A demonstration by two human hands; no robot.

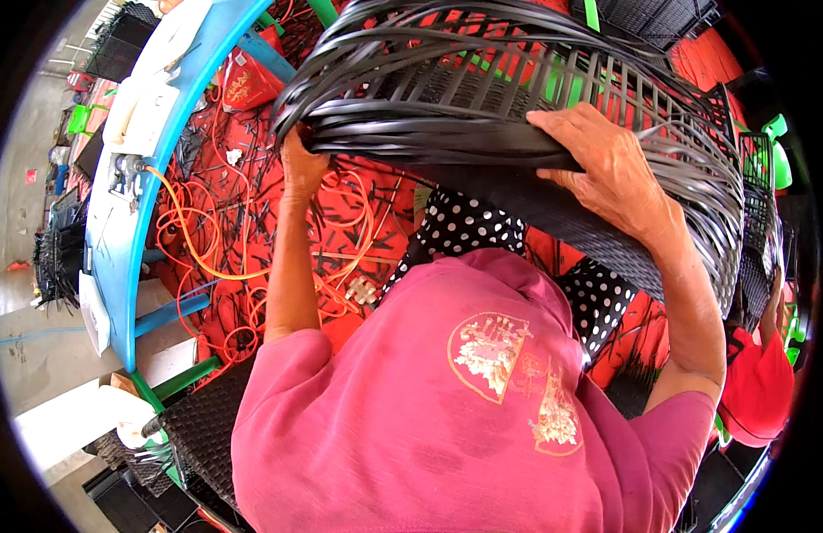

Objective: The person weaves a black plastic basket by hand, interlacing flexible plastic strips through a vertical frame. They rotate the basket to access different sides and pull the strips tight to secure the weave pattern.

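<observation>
The strips [411, 133] stretch crosswise before the person, with the left hand [303, 162] at their left end and the right hand [602, 164] farther right along them. Below the strips, the panel [598, 235] lies over the knees [469, 220]. The table [118, 258] stands at left, the hose [242, 276] running from it toward the floor [345, 333]. The bag [250, 82] is between table and strips; a co-worker [758, 382] is far right.
</observation>
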